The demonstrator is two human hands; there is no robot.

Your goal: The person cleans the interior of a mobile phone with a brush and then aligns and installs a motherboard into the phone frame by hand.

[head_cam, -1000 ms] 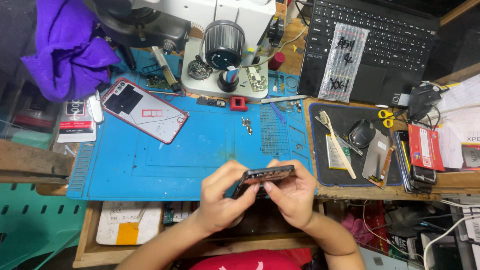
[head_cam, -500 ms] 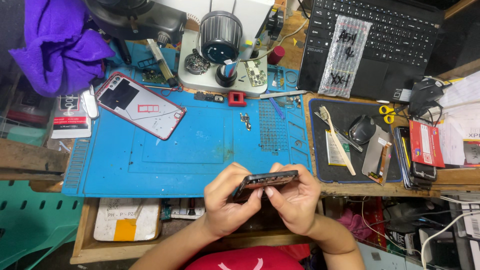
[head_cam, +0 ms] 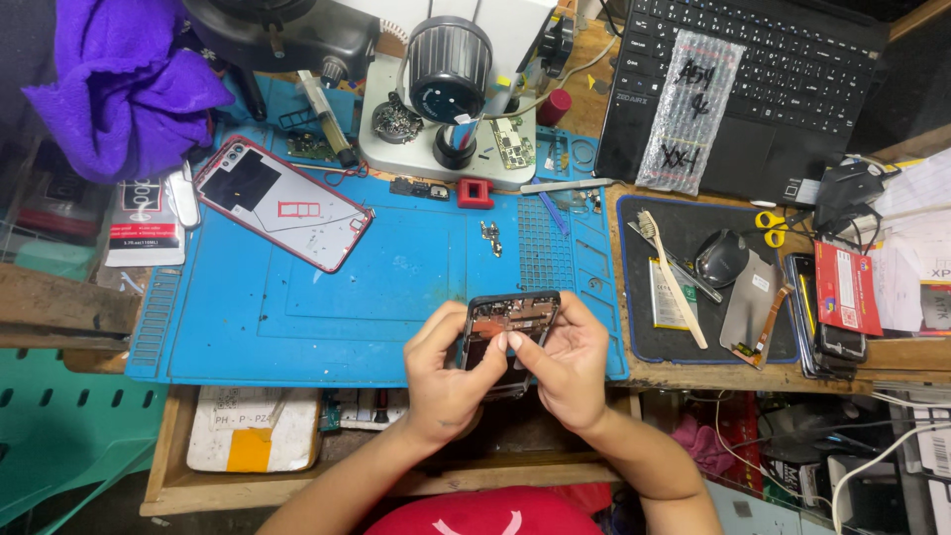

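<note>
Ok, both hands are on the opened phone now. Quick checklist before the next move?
1. Opened phone gripped by left hand and right hand: ok.
2. Phone's inside faces the camera: ok.
3. Loose screws lie on the blue mat, apart from the hands: ok.
4. Back cover set aside on the mat: ok.
5. Every screw out of the phone: cannot tell.

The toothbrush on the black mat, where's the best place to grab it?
Probably the long cream handle of the toothbrush, from above. It lies flat and slanted on the black mat, bristles at the far end, lower end partly across a battery.
</note>
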